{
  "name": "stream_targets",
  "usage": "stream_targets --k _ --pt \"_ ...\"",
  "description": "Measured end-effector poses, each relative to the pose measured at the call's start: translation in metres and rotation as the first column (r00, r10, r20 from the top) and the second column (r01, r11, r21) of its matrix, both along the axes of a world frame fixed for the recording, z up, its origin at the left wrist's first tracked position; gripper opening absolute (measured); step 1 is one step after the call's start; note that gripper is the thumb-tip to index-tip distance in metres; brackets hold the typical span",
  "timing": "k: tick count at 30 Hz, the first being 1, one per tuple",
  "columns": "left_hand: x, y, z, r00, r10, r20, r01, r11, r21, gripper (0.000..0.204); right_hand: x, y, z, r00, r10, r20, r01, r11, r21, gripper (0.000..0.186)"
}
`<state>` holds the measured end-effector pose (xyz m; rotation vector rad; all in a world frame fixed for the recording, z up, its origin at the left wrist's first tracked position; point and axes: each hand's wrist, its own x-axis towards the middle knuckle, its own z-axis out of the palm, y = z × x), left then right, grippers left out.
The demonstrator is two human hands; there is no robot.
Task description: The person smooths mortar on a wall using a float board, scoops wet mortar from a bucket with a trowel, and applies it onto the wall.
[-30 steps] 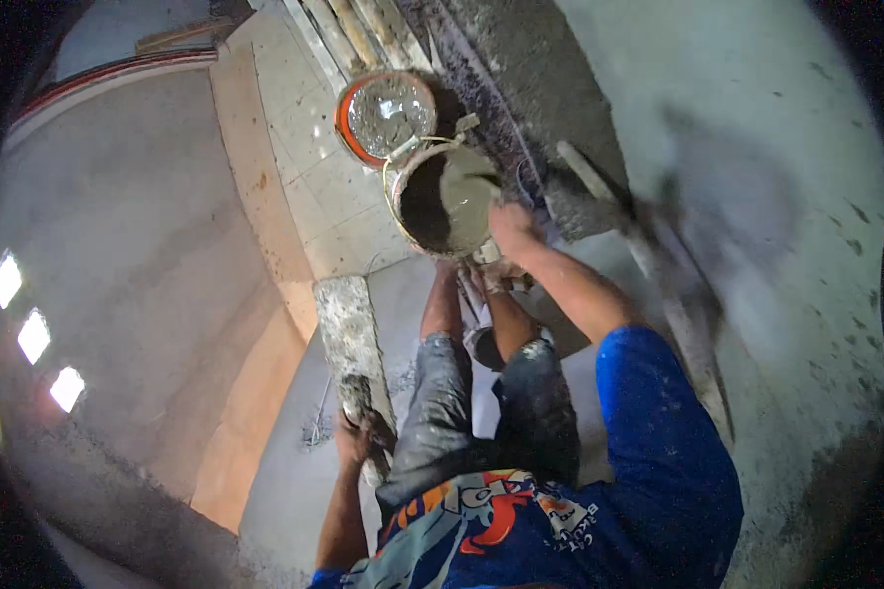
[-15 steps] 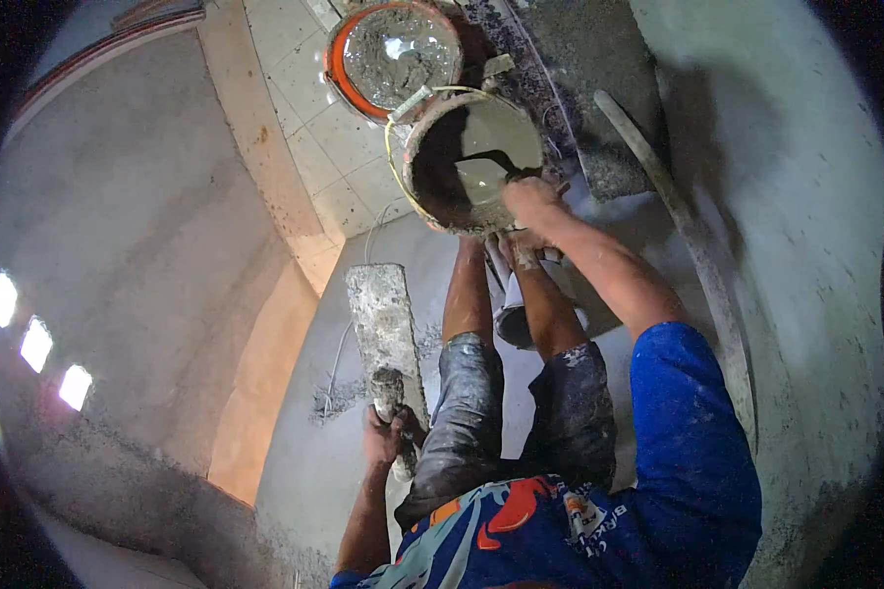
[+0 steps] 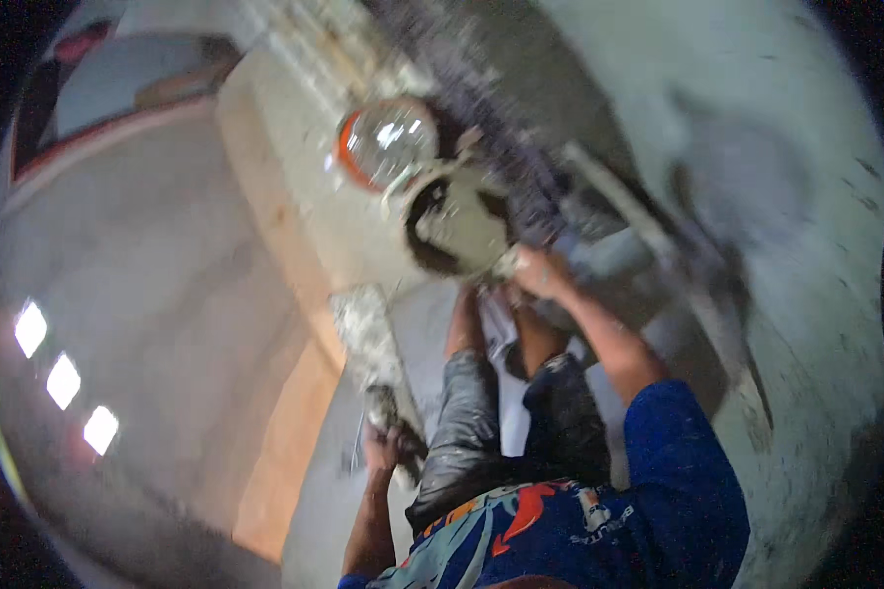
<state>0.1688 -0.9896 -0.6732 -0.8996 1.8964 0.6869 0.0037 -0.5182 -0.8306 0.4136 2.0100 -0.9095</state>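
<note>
My left hand (image 3: 383, 444) is closed round the handle of a long rectangular plastering float (image 3: 365, 339). The float is crusted with pale mortar and lies beside my left leg. My right hand (image 3: 540, 273) is closed at the near right rim of a bucket (image 3: 410, 236), on the trowel seen in it earlier. Motion blur hides most of the trowel. Wet grey mortar (image 3: 457, 221) fills part of the bucket, which stands just beyond my feet.
Behind the bucket stands an orange-rimmed tub (image 3: 349, 157) with wet, shiny contents. A long curved strip (image 3: 634, 211) leans along the right wall (image 3: 796, 324). An orange-tan band (image 3: 270, 442) borders the grey surface at left.
The view has shifted and blurred. My right hand has drawn back from inside the bucket to its near right rim. My left hand keeps the float beside my leg.
</note>
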Motion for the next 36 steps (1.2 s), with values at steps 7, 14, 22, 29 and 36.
stream_targets --k 7,14,22,29,36 --pt "-0.062 0.078 -0.010 0.885 -0.380 -0.269 0.426 0.894 0.139 0.061 0.036 0.093 0.219 0.958 -0.032 -0.286 0.039 0.999 0.020 0.037" --pt "-0.134 0.168 0.046 0.752 -0.483 -0.449 0.601 0.782 0.166 0.061 0.002 0.149 0.569 0.761 0.272 -0.589 -0.095 0.945 0.313 0.022" --pt "-0.157 0.152 0.104 0.693 -0.452 -0.561 0.607 0.786 0.117 0.061 0.035 0.240 0.908 0.531 -0.303 -0.791 0.275 0.945 -0.177 0.042" --pt "-0.145 0.122 0.104 0.689 -0.434 -0.581 0.574 0.815 0.073 0.062 0.147 0.357 0.894 -0.296 -0.377 -0.878 0.793 0.416 -0.446 0.022" --pt "-0.080 0.056 0.069 0.706 -0.514 -0.488 0.539 0.836 -0.100 0.063 0.248 0.243 0.548 0.497 -0.581 -0.644 0.852 0.468 0.235 0.029"
